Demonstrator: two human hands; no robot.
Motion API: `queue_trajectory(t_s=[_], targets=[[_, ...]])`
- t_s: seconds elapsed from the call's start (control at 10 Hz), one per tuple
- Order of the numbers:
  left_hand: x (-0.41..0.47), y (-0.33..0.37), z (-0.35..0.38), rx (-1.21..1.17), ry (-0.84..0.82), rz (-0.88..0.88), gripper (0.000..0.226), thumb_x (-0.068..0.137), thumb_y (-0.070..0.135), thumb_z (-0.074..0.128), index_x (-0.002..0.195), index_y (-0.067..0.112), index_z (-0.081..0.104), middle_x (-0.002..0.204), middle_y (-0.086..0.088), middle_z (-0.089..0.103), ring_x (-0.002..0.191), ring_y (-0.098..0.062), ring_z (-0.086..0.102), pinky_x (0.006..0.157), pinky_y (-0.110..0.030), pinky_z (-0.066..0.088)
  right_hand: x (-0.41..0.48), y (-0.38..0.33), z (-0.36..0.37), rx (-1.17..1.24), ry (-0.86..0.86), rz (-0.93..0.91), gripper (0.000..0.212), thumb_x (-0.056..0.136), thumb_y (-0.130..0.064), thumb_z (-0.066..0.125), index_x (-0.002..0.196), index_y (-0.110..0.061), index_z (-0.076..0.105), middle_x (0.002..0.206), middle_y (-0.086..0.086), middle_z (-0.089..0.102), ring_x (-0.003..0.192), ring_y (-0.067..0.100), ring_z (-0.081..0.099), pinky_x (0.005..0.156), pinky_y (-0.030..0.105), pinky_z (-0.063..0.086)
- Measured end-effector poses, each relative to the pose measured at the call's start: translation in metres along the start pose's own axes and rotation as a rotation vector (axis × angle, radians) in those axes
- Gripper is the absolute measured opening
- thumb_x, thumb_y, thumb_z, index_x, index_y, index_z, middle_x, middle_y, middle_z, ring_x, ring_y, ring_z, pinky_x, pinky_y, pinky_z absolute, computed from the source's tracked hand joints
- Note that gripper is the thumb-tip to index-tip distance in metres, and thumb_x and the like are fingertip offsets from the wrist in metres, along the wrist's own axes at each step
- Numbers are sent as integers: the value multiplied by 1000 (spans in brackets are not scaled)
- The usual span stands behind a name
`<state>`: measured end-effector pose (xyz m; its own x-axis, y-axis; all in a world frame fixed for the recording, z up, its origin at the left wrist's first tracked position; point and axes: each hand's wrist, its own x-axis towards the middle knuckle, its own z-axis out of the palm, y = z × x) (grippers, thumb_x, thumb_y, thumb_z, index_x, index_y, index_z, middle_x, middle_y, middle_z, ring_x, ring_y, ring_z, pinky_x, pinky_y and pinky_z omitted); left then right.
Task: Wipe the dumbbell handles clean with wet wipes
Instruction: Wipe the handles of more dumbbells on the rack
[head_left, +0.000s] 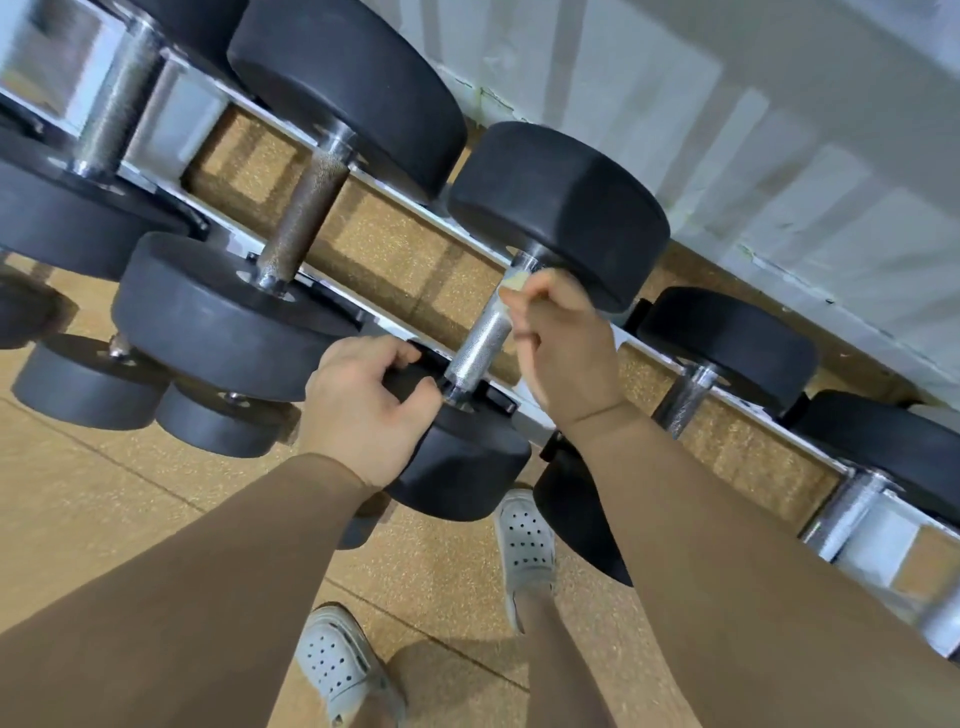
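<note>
Across the rack rails, seen from the head, the left hand curls round the dumbbell by its near weight, steadying it. The right hand pinches a small wet wipe against the handle at its far end. Best to wrap the wipe round the knurling and twist while drawing nearer.

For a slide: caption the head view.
Left hand grips a racked dumbbell's head; right hand holds a wet wipe on its handle.
</note>
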<state>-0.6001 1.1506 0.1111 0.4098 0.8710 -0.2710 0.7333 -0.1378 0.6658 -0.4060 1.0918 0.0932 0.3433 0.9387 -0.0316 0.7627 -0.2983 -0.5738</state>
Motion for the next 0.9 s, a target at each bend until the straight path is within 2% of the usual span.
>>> queue_trajectory(t_s=[0.1,0.2,0.3,0.4,0.5,0.6,0.7,0.8,0.9], targets=[[0,0,0,0,-7,-11,55,72,54,46,102,17,72,97,7,59,112,-22,52,100,-44,45,-14,-2,5,139,-5,67,12,96,-7,57,85,-6,61,75,-11,57,68,-2,54,96,21,42],[-1,1,0,1,-2,-24,57,71,55,45,103,17,72,98,6,61,112,-22,52,100,-43,45,-29,-8,9,33,-153,-165,24,99,-18,53,96,1,69,92,3,63,87,11,62,86,18,40],[-1,0,0,-16,-1,-45,59,69,57,45,104,17,72,100,6,61,113,-20,52,102,-41,44,-10,-4,1,93,-56,-60,11,90,-17,64,80,-18,70,99,8,64,94,22,65,94,31,51],[-1,-1,0,-17,-9,-44,60,69,58,45,105,18,71,101,6,60,115,-20,52,102,-39,43,-2,4,10,106,165,35,19,85,-19,61,85,-30,77,88,1,59,86,17,58,85,25,48],[-1,0,0,-3,-19,-35,59,70,57,44,104,16,71,100,4,61,114,-21,52,100,-36,41,-22,-6,20,79,8,-42,21,95,-12,56,97,-11,76,92,4,64,82,13,56,75,26,50],[0,-1,0,17,-23,-25,58,72,56,44,103,15,71,97,5,61,112,-23,52,97,-35,40,-22,-5,15,65,-143,-167,27,97,-20,51,101,-11,76,95,9,66,84,24,61,72,37,52],[1,-1,0,34,-44,-21,57,73,56,45,104,16,71,96,5,61,111,-24,52,98,-38,43,-1,-2,6,164,-34,13,19,95,-15,59,99,-15,77,94,4,65,86,17,59,79,29,52],[1,-3,-1,34,-51,-29,58,74,57,44,106,17,71,98,5,61,111,-22,51,98,-39,43,-2,-3,5,221,102,181,14,93,-11,63,102,-17,74,99,-2,57,86,3,52,81,3,39],[0,-2,-1,37,-55,-20,58,74,57,44,107,17,71,99,5,61,113,-22,51,99,-39,42,-22,-10,9,356,-124,218,10,93,-11,63,94,-19,69,99,-8,55,83,4,57,77,10,46]])
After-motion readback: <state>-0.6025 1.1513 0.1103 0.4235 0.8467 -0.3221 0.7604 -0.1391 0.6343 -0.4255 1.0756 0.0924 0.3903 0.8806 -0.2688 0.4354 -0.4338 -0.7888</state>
